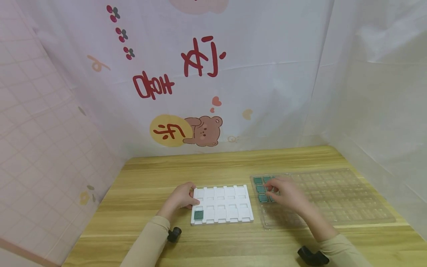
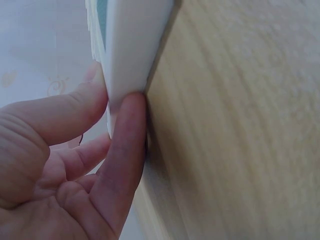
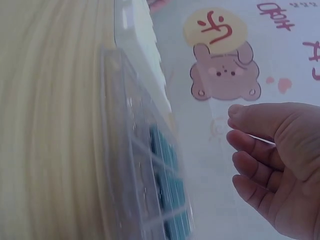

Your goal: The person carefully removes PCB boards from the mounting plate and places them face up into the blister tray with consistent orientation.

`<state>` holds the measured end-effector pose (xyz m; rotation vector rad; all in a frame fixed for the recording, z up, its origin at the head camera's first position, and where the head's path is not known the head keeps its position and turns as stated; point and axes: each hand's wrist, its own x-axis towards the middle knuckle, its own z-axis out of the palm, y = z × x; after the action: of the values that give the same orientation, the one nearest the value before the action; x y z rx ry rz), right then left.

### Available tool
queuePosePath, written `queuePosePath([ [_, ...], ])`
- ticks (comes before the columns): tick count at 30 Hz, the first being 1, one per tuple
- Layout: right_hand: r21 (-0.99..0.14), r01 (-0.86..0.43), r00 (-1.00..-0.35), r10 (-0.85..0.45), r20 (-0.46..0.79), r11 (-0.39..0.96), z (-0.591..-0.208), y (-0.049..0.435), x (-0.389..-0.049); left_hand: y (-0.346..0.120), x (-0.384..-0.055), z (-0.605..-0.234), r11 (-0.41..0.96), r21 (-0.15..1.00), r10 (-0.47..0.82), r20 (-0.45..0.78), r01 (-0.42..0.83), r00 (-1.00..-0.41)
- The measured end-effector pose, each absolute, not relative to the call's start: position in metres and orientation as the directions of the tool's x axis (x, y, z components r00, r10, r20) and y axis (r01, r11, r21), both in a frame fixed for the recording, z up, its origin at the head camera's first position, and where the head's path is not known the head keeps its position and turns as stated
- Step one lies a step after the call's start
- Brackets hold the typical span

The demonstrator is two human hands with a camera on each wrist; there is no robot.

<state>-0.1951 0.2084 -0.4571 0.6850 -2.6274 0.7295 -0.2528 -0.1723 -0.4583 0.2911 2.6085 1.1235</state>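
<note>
My left hand [image 1: 181, 196] holds the left edge of a white tray [image 1: 221, 213] that lies on the table. In the left wrist view, the thumb presses the rim while a finger lies along the side wall. One small green circuit board [image 1: 198, 215] sits in the tray's near-left compartment. To the right, a clear plastic tray [image 1: 337, 196] has several green boards [image 1: 263, 198] in its left-hand pockets. Just above these, my right hand [image 1: 286, 193] hovers with loosely bent fingers. The right wrist view shows nothing between thumb and fingers, apart from the boards [image 3: 172, 190].
Both trays rest side by side on a wood-grain table [image 1: 220, 244], with a narrow gap between them. Behind hangs a white printed sheet [image 1: 273, 74], and more sheeting covers the left and right sides. Black wrist devices [image 1: 312, 256] are worn near both sleeves.
</note>
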Motion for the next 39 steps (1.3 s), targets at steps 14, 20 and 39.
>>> queuePosePath([
  [14,-0.439,-0.6,-0.795,-0.434,0.425,0.669,-0.452,0.158,-0.193,-0.172,-0.252,-0.456,0.68,0.73,0.292,-0.186,0.067,-0.938],
  [20,-0.46,-0.618,-0.783,-0.451,0.428,0.637,-0.453,0.138,-0.197,-0.172,-0.253,-0.457,0.68,0.73,0.293,-0.186,0.068,-0.938],
  [39,-0.463,-0.663,-0.748,-0.535,0.392,0.588,-0.447,0.068,-0.198,-0.171,-0.253,-0.456,0.68,0.732,0.28,-0.199,0.048,-0.939],
])
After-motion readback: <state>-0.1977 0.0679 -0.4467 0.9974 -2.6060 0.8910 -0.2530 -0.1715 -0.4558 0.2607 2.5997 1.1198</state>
